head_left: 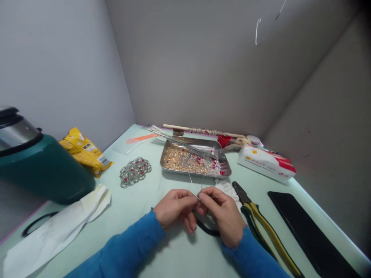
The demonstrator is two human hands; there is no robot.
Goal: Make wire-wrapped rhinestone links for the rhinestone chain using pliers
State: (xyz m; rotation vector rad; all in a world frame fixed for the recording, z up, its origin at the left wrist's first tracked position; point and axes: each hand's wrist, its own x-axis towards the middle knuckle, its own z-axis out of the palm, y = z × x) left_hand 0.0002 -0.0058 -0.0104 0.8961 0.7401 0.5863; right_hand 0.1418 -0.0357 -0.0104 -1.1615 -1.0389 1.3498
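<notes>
My left hand point(179, 206) and my right hand point(222, 210) meet at the near middle of the table, fingertips pinched together. Between them is a thin silvery wire point(191, 181), whose ends stick up towards the tray. Any bead at the fingertips is too small to make out. Just beyond my hands stands a metal tray point(195, 174) of gold, red and white beads, with a bundle of straight wires point(179, 141) lying across it. A beaded wire piece with red beads point(135, 172) lies left of the tray. Pliers with green and yellow handles point(255, 210) rest beside my right hand.
A green flask point(43, 170) and a yellow packet point(84, 150) stand at the left, near white paper point(58, 227). A tissue pack point(265, 164) and a long black object point(307, 231) occupy the right. A bead-wrapped stick point(203, 131) lies along the back.
</notes>
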